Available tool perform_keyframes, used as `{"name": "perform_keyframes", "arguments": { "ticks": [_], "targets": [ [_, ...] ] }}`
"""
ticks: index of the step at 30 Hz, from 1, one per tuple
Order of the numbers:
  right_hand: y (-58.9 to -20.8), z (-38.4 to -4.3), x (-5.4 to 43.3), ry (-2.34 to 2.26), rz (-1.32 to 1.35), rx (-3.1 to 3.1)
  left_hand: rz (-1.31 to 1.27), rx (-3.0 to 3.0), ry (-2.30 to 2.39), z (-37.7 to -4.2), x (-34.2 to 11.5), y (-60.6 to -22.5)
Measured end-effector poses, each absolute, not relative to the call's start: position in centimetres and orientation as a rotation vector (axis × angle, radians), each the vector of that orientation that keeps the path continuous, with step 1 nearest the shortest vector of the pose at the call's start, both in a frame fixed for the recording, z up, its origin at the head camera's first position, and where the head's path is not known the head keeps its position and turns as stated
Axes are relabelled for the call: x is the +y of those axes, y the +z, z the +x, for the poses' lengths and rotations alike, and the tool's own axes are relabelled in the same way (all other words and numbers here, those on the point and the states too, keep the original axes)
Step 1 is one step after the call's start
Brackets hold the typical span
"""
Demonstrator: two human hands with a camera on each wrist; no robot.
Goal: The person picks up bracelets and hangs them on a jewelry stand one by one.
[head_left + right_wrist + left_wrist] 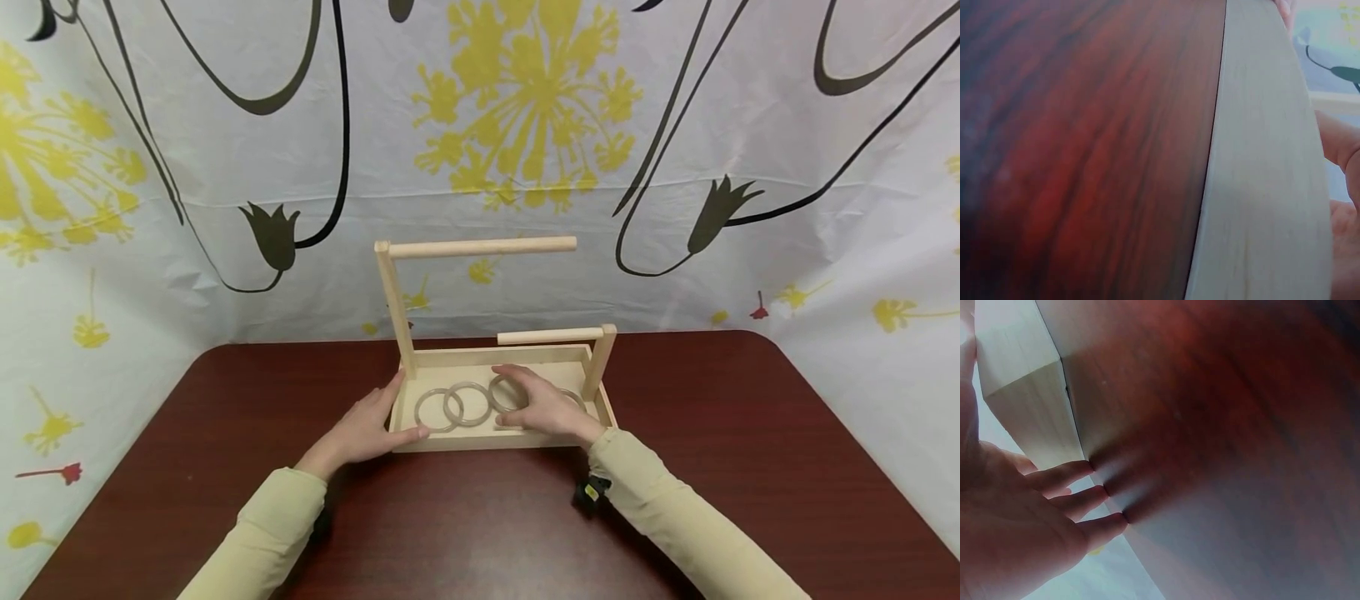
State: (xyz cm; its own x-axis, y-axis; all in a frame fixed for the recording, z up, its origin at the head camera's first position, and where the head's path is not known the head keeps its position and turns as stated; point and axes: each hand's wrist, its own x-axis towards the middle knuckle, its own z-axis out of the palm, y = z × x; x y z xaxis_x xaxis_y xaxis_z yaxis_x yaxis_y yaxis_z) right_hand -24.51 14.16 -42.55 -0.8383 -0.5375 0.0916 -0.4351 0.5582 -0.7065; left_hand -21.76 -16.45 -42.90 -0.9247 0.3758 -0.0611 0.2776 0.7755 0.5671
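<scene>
A pale wooden tray [480, 444] has an upright post at each end, each with a rod. Several clear rings lie inside; two overlapping rings [468, 404] are at the left. My left hand [365, 427] rests against the tray's left front corner, thumb along the front wall; in the left wrist view, its fingers [1104, 532] are spread, tips at the tabletop. Over the tray's right half, my right hand [546, 408] has thumb and index finger at opposite sides of another ring [495, 402]. I cannot tell whether it grips that ring. Another ring [576, 398] is partly hidden behind the hand.
The tray stands on a dark red-brown table [465, 525]. Its tall left post [393, 304] carries a long rod [483, 247] pointing right; the shorter right post [598, 362] carries a lower rod [551, 336] pointing left. A flower-patterned white sheet [465, 150] hangs behind the table.
</scene>
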Motion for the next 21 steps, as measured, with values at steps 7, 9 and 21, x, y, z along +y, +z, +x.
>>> {"name": "perform_keyframes", "arguments": {
  "ticks": [7, 9, 21],
  "targets": [
    [-42.6, -25.2, 14.0, -1.162, -0.737, 2.628, 0.518, 2.801, 0.848, -21.8, -16.4, -42.9],
    [-42.6, -25.4, 14.0, -1.137, -0.704, 2.637, 0.516, 2.797, 0.854, -21.8, -16.4, -42.8],
    [-43.2, -26.0, 14.2, -1.278, -0.670, 2.571, 0.518, 2.788, 0.855, -21.8, -16.3, -42.7]
  ]
}}
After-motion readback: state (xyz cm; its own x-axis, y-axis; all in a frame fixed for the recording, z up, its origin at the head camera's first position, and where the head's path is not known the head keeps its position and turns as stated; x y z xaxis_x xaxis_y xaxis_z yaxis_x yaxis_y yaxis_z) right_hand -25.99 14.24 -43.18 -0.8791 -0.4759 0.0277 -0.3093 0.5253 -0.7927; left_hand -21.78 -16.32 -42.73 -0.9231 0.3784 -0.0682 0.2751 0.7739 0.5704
